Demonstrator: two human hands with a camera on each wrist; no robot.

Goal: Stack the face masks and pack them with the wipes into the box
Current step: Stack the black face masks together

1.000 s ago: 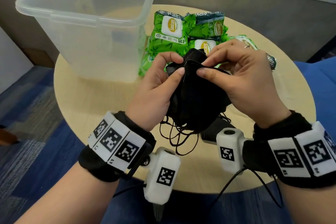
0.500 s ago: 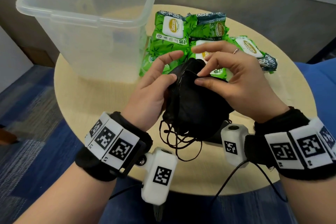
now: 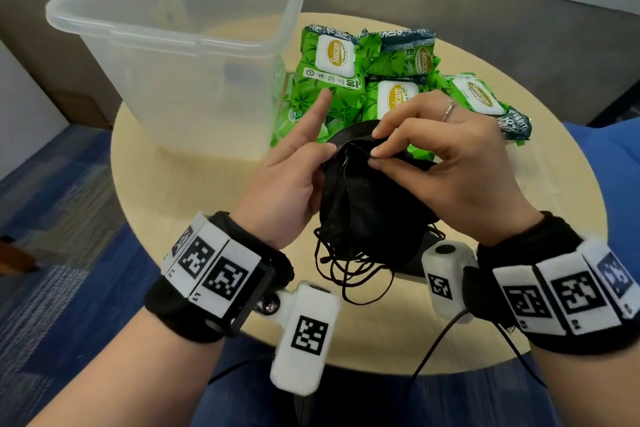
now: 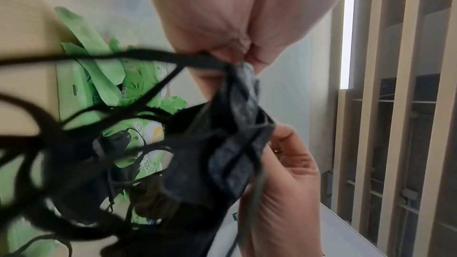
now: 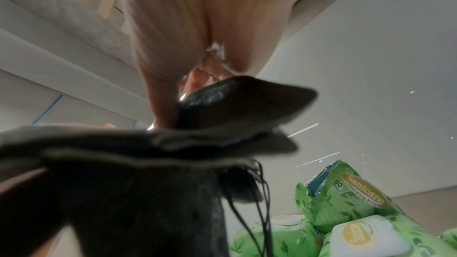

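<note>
A bunch of black face masks hangs between both hands above the round table, ear loops dangling below. My left hand holds the bunch's left side with thumb on its top edge and index finger pointing straight up. My right hand pinches the top edge of a mask between thumb and fingers. In the left wrist view the masks are gripped from both sides. In the right wrist view black fabric fills the lower frame. Several green wipes packs lie behind the masks. The clear plastic box stands at left, open.
The round wooden table has its front edge near my wrists. Blue carpet lies at left, a blue seat at right. A dark flat object lies on the table under the masks. Wipes packs show in the right wrist view.
My left index finger has lifted off the masks and now points up. The right fingers have shifted along the top edge. The bunch stays between both hands.
</note>
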